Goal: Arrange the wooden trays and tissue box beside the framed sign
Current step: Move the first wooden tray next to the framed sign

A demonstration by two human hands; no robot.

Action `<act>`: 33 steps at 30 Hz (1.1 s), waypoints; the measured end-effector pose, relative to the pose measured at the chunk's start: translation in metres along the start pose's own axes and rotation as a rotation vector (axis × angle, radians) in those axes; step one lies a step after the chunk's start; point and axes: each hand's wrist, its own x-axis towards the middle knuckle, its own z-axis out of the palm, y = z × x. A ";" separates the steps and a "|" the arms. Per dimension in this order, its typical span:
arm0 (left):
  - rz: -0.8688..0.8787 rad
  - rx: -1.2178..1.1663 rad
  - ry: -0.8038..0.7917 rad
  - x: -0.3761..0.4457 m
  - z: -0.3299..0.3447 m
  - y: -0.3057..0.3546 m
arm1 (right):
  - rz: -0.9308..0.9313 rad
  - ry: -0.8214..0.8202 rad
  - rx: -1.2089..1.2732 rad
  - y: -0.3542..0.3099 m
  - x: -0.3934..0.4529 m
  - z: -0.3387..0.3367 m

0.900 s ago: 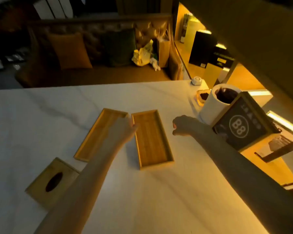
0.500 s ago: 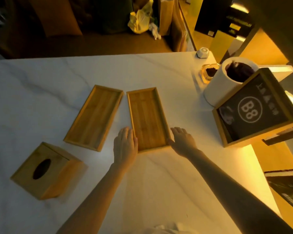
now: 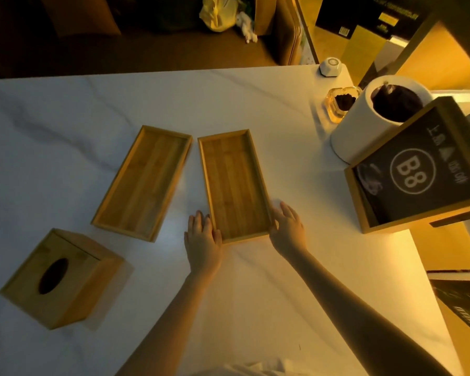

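Two shallow wooden trays lie side by side on the white marble table (image 3: pixel 65 137). The right tray (image 3: pixel 234 183) has my left hand (image 3: pixel 202 238) flat against its near left corner and my right hand (image 3: pixel 286 227) against its near right corner, fingers spread, touching its rim. The left tray (image 3: pixel 143 181) lies angled and untouched. A wooden tissue box (image 3: pixel 61 278) with an oval slot stands at the near left. The framed sign (image 3: pixel 418 172), black with "B8", stands tilted at the right edge.
A white cylindrical bin (image 3: pixel 375 118) stands behind the sign. A glass ashtray (image 3: pixel 339 103) and a small white device (image 3: pixel 331 67) sit at the far right corner. A dark sofa (image 3: pixel 147 44) lies beyond the table. A dark booklet (image 3: pixel 464 302) lies off the right edge.
Both hands drew back from the tray's far end to its near corners and now rest against its rim. My view tilted downward. The trays and tissue box kept their places.
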 end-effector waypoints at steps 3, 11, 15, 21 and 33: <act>-0.039 -0.012 0.028 0.001 -0.006 0.006 | 0.048 -0.041 0.064 -0.003 0.003 -0.010; -0.211 -0.593 -0.195 0.004 -0.038 0.017 | 0.153 -0.150 0.371 -0.010 0.003 -0.040; -0.298 -0.909 -0.353 0.000 -0.053 0.009 | 0.188 -0.226 0.522 -0.009 0.001 -0.050; -0.270 -1.031 -0.363 -0.004 -0.065 0.007 | 0.168 -0.225 0.641 -0.015 -0.010 -0.062; 0.037 -0.946 -0.329 -0.014 -0.087 0.046 | 0.034 -0.062 0.693 -0.004 -0.050 -0.102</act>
